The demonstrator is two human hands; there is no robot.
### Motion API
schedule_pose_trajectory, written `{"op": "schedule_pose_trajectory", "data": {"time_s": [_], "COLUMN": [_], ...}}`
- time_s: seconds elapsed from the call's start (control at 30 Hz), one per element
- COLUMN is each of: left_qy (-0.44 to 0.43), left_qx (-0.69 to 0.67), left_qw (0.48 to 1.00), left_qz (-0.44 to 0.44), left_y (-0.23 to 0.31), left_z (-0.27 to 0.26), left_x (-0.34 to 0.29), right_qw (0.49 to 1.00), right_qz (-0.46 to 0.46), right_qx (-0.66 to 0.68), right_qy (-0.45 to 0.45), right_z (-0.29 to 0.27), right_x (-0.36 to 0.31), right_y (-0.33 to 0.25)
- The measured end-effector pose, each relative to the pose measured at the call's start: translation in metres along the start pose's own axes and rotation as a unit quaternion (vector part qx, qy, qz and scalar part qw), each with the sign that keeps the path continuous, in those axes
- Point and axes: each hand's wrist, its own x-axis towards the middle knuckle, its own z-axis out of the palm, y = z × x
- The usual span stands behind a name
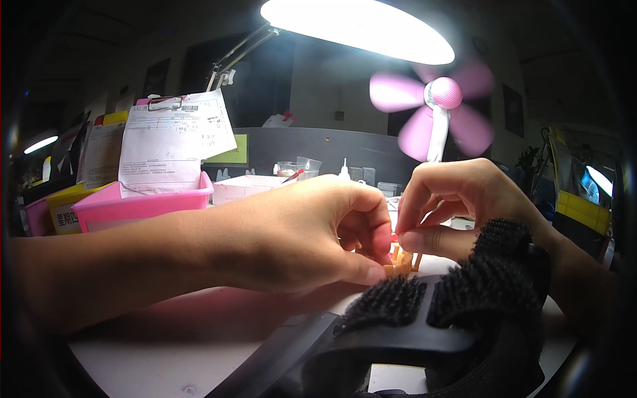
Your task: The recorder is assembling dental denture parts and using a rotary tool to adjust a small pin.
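Observation:
My left hand [312, 229] reaches in from the left, its fingers curled and closed on a small tan piece with short upright pegs [400, 265]. The thumb lies along the near side of this piece. My right hand [458, 205] comes from the right and arches just above it, thumb and forefinger pinched together. A tiny bit of red shows at those fingertips, but what they hold is too small to make out. The left fingers hide part of the tan piece.
A black frame with bristly pads [458, 312] fills the near foreground. At left stand a pink tray [146, 207] and clipped papers [159, 146]. Behind are a pale pink box [245, 189], clear cups [308, 166], a pink fan [446, 93] and a bright lamp [358, 26].

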Motion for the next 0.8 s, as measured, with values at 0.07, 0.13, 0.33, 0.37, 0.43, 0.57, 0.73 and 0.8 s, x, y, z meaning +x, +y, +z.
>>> {"op": "schedule_pose_trajectory", "data": {"time_s": [0.07, 0.13, 0.33, 0.37, 0.43, 0.57, 0.73, 0.8], "left_qy": [0.002, 0.002, -0.015, -0.021, -0.012, -0.034, -0.045, 0.022], "left_qx": [0.01, 0.018, 0.053, 0.079, 0.098, 0.154, 0.135, 0.086], "left_qw": [1.0, 0.999, 0.998, 0.997, 0.995, 0.987, 0.99, 0.995], "left_qz": [-0.011, -0.035, -0.022, 0.005, 0.007, 0.02, 0.007, -0.049], "left_y": [-0.003, 0.0, 0.001, 0.0, 0.003, 0.013, 0.018, 0.019], "left_z": [-0.001, -0.001, -0.003, -0.004, -0.006, -0.013, -0.019, -0.027], "left_x": [0.001, -0.002, 0.001, 0.003, -0.001, -0.005, -0.007, -0.012], "right_qw": [0.998, 0.975, 0.938, 0.935, 0.94, 0.941, 0.938, 0.945], "right_qz": [0.056, 0.2, 0.262, 0.271, 0.294, 0.322, 0.329, 0.316], "right_qx": [-0.007, 0.01, 0.013, 0.013, -0.004, -0.068, -0.028, -0.019], "right_qy": [-0.013, -0.093, -0.229, -0.227, -0.17, -0.074, -0.106, -0.081], "right_z": [-0.014, -0.041, -0.072, -0.071, -0.071, -0.082, -0.073, -0.066], "right_x": [0.006, 0.002, -0.022, -0.025, -0.017, -0.022, -0.022, -0.017], "right_y": [0.009, 0.01, 0.03, 0.03, 0.029, 0.043, 0.04, 0.041]}}
